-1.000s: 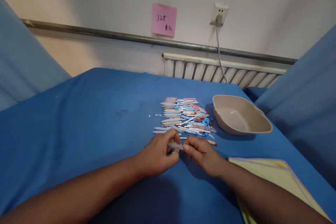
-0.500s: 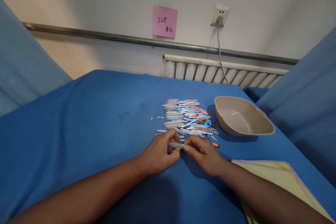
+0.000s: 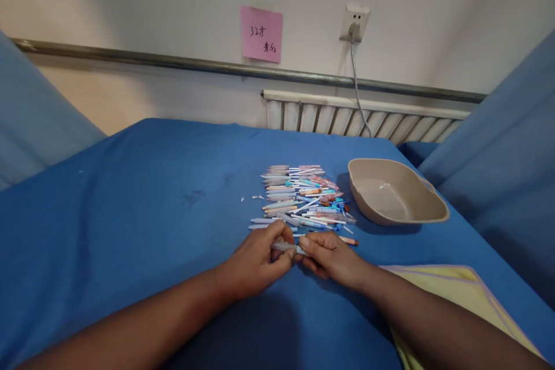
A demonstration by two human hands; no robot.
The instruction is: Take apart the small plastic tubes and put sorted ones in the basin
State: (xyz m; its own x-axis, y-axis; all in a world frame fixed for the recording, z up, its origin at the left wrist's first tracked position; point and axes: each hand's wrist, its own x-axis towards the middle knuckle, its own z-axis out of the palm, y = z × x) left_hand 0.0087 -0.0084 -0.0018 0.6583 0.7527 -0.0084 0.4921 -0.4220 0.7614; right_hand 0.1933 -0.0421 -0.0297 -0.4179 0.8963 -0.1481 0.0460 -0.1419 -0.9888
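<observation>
Between my two hands is a pale grey pen [image 3: 284, 247], held roughly level above the blue cloth. My left hand [image 3: 260, 260] is closed around its left part. At the other end, my right hand [image 3: 332, 257] pinches the pen between thumb and fingers, which hide its tip. Just beyond my hands lies a spread of pens and pen parts [image 3: 281, 189]: pastel barrels on the left, thin white refills in the middle, blue, pink and brown pieces on the right. A few tiny white bits [image 3: 258, 197] rest left of them.
A beige plastic basin [image 3: 390, 191] stands right of the pens. The folded yellow cloth [image 3: 455, 295] lies at the near right, under my right forearm. Blue cloth [image 3: 143, 214] covers the table. Behind it are a radiator [image 3: 321, 115] and a metal rail [image 3: 195, 63].
My right fingers have shifted along the pen, with the thumb now lying on top of it. The view has turned slightly to the right.
</observation>
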